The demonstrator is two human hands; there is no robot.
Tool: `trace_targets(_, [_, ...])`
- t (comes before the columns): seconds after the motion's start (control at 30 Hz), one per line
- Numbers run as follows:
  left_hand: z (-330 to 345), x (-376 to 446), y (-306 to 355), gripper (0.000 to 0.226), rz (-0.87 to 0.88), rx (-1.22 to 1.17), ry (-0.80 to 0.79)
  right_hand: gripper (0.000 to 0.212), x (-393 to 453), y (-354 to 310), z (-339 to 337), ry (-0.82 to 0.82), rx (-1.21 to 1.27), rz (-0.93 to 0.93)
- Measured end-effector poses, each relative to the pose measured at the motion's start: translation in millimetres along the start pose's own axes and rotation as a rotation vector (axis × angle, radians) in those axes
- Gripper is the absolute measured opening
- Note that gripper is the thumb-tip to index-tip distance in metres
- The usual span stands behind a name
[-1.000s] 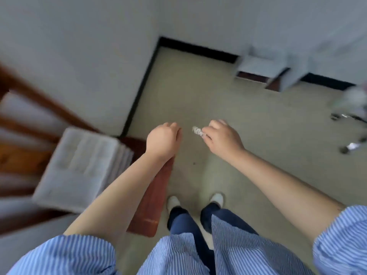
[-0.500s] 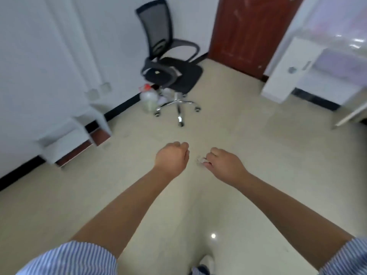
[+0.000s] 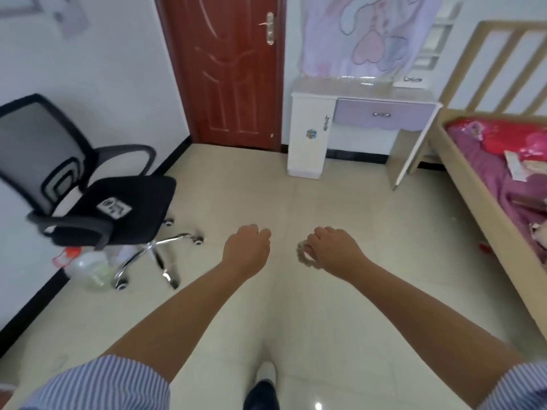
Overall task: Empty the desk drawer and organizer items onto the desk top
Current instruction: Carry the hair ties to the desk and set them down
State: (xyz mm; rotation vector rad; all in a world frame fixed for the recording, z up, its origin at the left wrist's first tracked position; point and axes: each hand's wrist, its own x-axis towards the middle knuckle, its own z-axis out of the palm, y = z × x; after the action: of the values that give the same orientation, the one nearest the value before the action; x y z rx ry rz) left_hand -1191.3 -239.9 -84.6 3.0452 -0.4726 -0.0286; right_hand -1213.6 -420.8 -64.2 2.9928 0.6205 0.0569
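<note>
A small pale, silvery item (image 3: 306,258), too blurred to identify, is pinched under the curled fingers of the right hand (image 3: 334,251), sticking out on the side toward the left hand (image 3: 247,251). The left hand is closed in a loose fist; whether it holds anything cannot be told. Both hands hover over the tiled floor (image 3: 340,321), well short of the white counter (image 3: 307,99) with its lilac drawer (image 3: 384,115). Left of the counter stands a red door (image 3: 225,69); nearer, a black office chair (image 3: 118,202). Right of the counter is a bed (image 3: 488,173).
</note>
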Motion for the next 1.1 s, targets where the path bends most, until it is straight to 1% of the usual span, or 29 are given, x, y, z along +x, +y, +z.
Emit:
trace_targets(0.07, [-13.3, 76.2, -0.9, 0.025, 0.045, -0.013, 0.014, 0.016, 45.5, 46.4, 1.3, 0.042, 0.045, 0.093])
trace_targets(0.13, [-25.9, 150.0, 2.5, 0.025, 0.095, -0.014, 0.03, 0.016, 88.7, 94.5, 3.1, 0.023, 0.041, 0.184])
trace_targets(0.27, [-38.8, 280.2, 23.7, 0.026, 0.195, 0.012, 0.044, 0.027, 152.4, 192.1, 9.5, 0.069, 0.054, 0.343])
trace_targets(0.43, [-22.9, 442.7, 60.9, 0.026, 0.276, 0.013, 0.037, 0.034, 228.3, 325.6, 25.7, 0.103, 0.107, 0.507])
trace_targets(0.53, [-15.3, 545.4, 88.0, 0.026, 0.295, -0.004, 0.062, 0.033, 276.4, 413.2, 38.2, 0.116, 0.185, 0.564])
trace_targets(0.6, [-14.7, 612.5, 104.2, 0.027, 0.282, -0.035, 0.056, 0.034, 312.9, 470.9, 44.3, 0.126, 0.231, 0.574])
trace_targets(0.67, [-14.8, 675.2, 117.3, 0.027, 0.265, -0.048, 0.046, 0.034, 351.1, 523.7, 48.6, 0.102, 0.239, 0.568])
trace_targets(0.77, [-18.4, 758.1, 125.9, 0.027, 0.231, -0.075, 0.037, 0.033, 413.1, 587.6, 50.9, 0.061, 0.259, 0.543])
trace_targets(0.97, [-15.0, 917.8, 105.8, 0.026, 0.144, -0.106, 0.058, 0.028, 562.2, 686.0, 60.9, -0.043, 0.303, 0.458])
trace_targets(1.03, [-11.3, 973.1, 95.9, 0.026, 0.124, -0.105, 0.056, 0.024, 613.4, 717.8, 65.3, -0.049, 0.341, 0.435])
trace_targets(1.1, [-10.8, 1029.0, 86.9, 0.026, 0.104, -0.128, 0.053, 0.027, 664.9, 749.9, 66.8, -0.047, 0.364, 0.427])
